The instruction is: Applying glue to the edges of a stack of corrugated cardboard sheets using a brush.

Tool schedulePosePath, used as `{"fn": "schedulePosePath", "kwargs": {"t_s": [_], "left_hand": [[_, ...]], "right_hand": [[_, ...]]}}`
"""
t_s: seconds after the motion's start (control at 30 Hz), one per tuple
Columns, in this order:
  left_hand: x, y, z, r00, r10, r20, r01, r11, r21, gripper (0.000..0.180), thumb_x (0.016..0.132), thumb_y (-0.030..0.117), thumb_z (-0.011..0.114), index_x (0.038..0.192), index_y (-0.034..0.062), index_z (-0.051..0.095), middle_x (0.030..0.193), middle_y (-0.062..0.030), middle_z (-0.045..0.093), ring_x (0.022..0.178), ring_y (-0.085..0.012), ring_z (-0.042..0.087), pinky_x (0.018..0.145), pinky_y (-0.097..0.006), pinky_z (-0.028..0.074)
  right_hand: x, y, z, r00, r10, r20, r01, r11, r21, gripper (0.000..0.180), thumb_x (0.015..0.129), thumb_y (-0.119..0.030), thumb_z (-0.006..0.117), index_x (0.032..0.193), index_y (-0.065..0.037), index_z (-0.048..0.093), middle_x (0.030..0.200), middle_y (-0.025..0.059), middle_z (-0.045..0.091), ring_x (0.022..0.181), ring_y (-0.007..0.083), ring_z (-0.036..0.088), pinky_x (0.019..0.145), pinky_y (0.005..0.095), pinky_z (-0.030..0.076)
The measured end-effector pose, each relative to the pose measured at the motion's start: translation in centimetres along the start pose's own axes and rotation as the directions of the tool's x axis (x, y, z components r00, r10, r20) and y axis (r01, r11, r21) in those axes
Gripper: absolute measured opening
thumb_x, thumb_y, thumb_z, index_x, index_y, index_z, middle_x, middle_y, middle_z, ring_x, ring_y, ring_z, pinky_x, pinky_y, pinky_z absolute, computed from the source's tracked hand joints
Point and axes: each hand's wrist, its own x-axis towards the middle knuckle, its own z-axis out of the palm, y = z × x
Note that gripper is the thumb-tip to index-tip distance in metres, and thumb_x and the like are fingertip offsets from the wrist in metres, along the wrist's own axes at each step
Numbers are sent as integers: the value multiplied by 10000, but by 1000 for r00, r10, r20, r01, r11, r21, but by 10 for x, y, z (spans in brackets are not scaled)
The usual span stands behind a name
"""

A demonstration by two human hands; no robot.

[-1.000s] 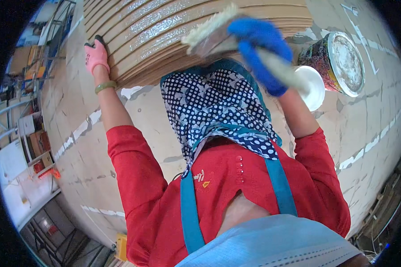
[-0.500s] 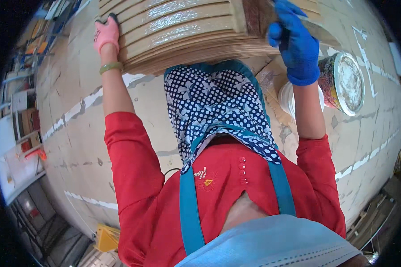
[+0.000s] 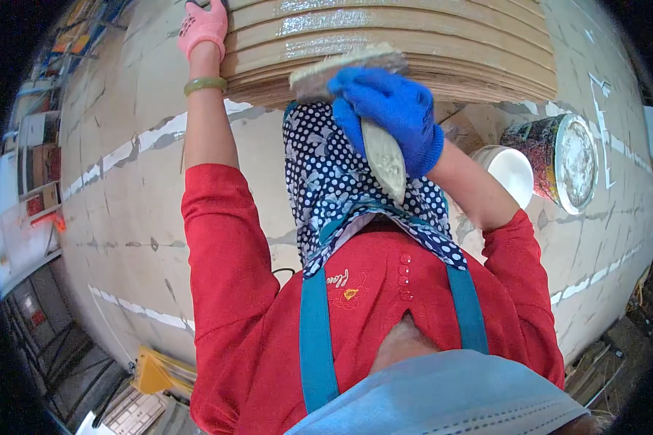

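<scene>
Gripping a wide, paste-caked brush point(image 3: 345, 69) by its pale handle, the right hand point(image 3: 392, 116) in a blue glove is closed fully around it at about 12 o'clock of the picture. The brush head lies across the near edge of a stack of thin wooden boards point(image 3: 413, 43), touching the top layers, and sits just at 11 o'clock of that hand. The left hand point(image 3: 203, 27), in a pink glove with a green bangle point(image 3: 204, 85) at the wrist, lies at 11 o'clock on the left end of the same stack; its fingers are cut off at the picture's rim, so how far they curl cannot be told. The brush is between the two hands, nearer the right. At 2 o'clock, well apart from the brush, a stained tin can point(image 3: 559, 159) stands on the floor with a white bowl point(image 3: 508, 170) just beside it.
</scene>
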Motion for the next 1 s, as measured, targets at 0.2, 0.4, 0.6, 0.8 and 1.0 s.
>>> {"fn": "schedulePosePath", "kwargs": {"t_s": [0.2, 0.4, 0.6, 0.8, 1.0], "left_hand": [[1, -1, 3, 999, -8, 31, 7, 1000, 27, 747, 880, 567, 322, 1419, 64, 209, 1403, -237, 309, 1292, -415, 287, 1058, -451, 267], [-18, 17, -23, 994, 60, 91, -65, 996, 58, 719, 878, 553, 336, 1401, 65, 259, 1375, -242, 349, 1260, -407, 338, 1024, -459, 312], [-13, 12, -21, 994, -39, 102, 37, 999, 28, 658, 877, 519, 364, 1339, 50, 361, 1270, -249, 468, 1165, -386, 457, 980, -443, 364], [-20, 20, -25, 999, -38, 19, 39, 999, -33, 647, 872, 523, 371, 1309, 48, 412, 1232, -243, 504, 1145, -378, 479, 981, -429, 365], [-6, 8, -12, 999, -16, 39, 14, 998, 64, 724, 857, 566, 388, 1386, 79, 307, 1231, -233, 512, 1143, -360, 490, 975, -405, 375]], "right_hand": [[37, 16, 11, 995, 96, 10, -94, 989, -112, 167, 718, -135, 660, 865, -73, 612, 838, 108, 624, 734, 259, 633, 640, 350, 504], [34, 11, 15, 1000, 6, 2, -6, 999, -38, 156, 697, -143, 652, 837, -91, 607, 798, 101, 600, 698, 278, 616, 606, 343, 490], [51, 24, 27, 994, -22, 109, 20, 1000, 24, 160, 679, -131, 668, 822, -93, 605, 795, 97, 604, 678, 269, 609, 577, 325, 482], [71, 20, 8, 999, 5, 53, -5, 1000, -9, 133, 715, -189, 637, 807, -108, 586, 763, 75, 588, 697, 263, 598, 611, 343, 470], [103, 70, 15, 994, -107, 34, 112, 980, -164, 75, 781, -112, 599, 829, -60, 626, 788, 87, 623, 691, 221, 597, 620, 316, 474]]}}
